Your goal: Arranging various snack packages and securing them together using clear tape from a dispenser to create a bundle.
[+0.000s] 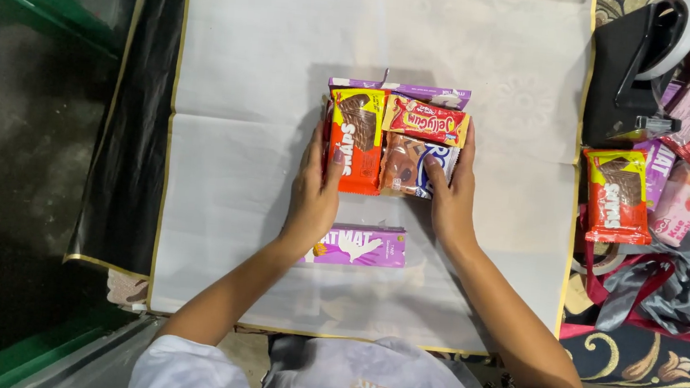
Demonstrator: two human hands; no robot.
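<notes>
- a big white sheet of paper is spread flat over the work table and takes up most of the middle.
- a strip of black cloth with a gold edge lies along one side of the sheet.
- a black tape holder stands off the other side, just past the sheet's edge.
- below it is a heap of snack packs, with a red chocolate pack on top, and a grey ribbon near it.
- in the middle of the sheet sits a small stack of snack packs: a red chocolate one, a small red candy one, a brown and blue one, and a purple box under them.
- a purple box lies flat on the sheet, closer to the person, partly under the left wrist.
- the left hand is open, its fingers flat on the stack's left side.
- the right hand is open too, pressing the stack's right side.
</notes>
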